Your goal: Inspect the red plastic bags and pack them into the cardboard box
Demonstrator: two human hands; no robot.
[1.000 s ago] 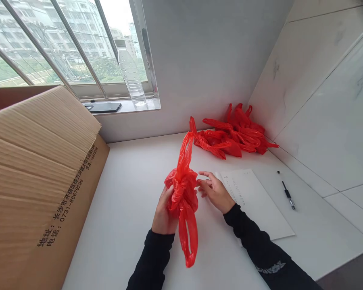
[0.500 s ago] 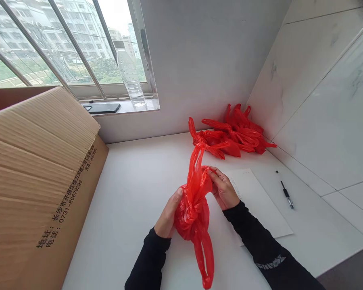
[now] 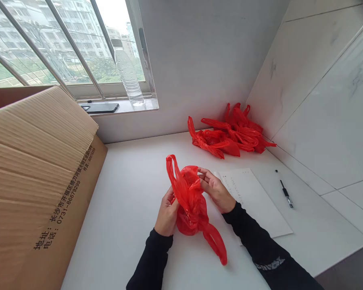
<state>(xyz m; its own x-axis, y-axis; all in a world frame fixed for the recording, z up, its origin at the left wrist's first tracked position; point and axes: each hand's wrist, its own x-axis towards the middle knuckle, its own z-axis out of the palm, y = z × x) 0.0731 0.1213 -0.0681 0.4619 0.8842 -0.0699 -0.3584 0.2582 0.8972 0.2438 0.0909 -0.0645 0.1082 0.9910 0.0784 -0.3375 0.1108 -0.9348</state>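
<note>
Between my hands is a knotted red plastic bag (image 3: 192, 209), bunched up, with one handle loop pointing up and left and the other trailing toward the lower right. My left hand (image 3: 167, 213) grips its left side, thumb in front and the fingers partly hidden behind the plastic. With my right hand (image 3: 216, 190) I pinch the bag's upper right edge. What the bag contains, if anything, cannot be made out. Beneath it lies the white tabletop (image 3: 133, 193).
More red plastic bags (image 3: 242, 135) are heaped in the back corner. Right of my hands lie a sheet of paper (image 3: 260, 209) and a pen (image 3: 286, 195). A cardboard box (image 3: 48, 169) stands on the left. On the windowsill are a water bottle (image 3: 130, 76) and a phone (image 3: 101, 108).
The bag has turned in my hands: its upper loop has swung left and its lower loop right. Both hands have shifted slightly and keep their hold.
</note>
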